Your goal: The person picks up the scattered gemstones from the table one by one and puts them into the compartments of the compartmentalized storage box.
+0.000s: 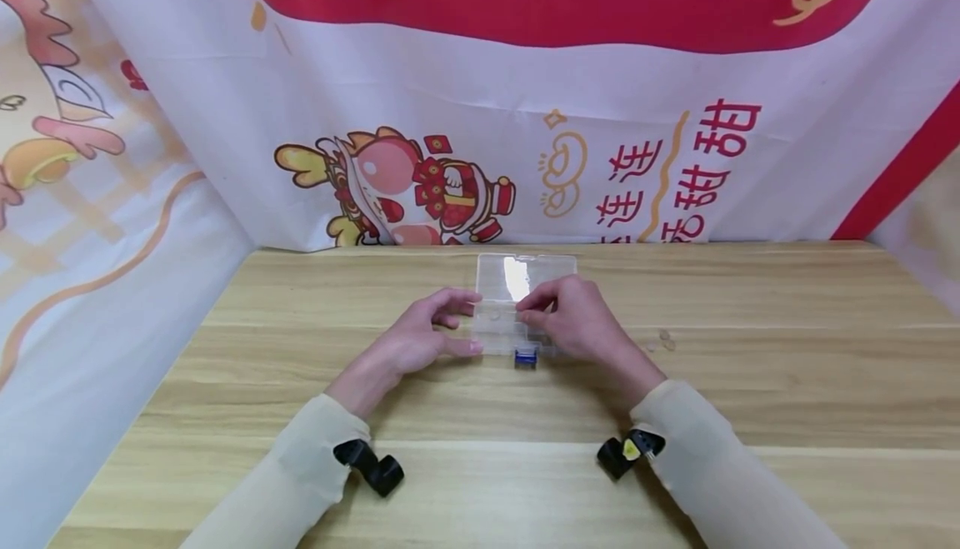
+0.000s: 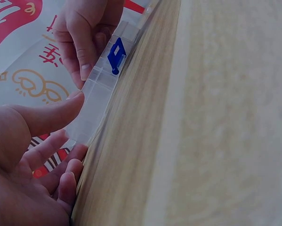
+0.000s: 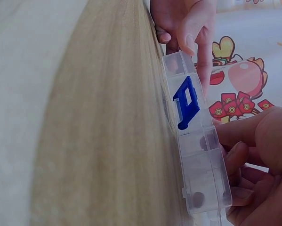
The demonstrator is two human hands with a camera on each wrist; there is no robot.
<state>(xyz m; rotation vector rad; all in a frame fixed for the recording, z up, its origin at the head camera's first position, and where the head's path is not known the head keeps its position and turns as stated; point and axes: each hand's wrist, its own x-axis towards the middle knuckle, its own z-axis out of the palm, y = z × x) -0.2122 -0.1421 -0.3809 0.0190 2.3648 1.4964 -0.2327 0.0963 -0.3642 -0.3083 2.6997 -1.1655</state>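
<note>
A clear plastic compartment box (image 1: 497, 341) lies on the table with its transparent lid (image 1: 491, 276) raised toward the back wall. A blue latch (image 1: 526, 357) sits on its front side. My left hand (image 1: 420, 334) holds the box's left end, thumb at the front corner and fingers at the back. Over the right compartments, my right hand (image 1: 573, 316) has thumb and index fingertips close together; I cannot tell whether something is between them. A dark round piece (image 3: 198, 199) shows through an end compartment in the right wrist view.
Small clear discs (image 1: 666, 336) lie on the wooden table (image 1: 480, 482) right of the box. A printed cloth (image 1: 465, 74) hangs along the table's back edge, and another cloth (image 1: 150, 224) is on the left. Each sleeve carries a black wrist camera (image 1: 375, 467).
</note>
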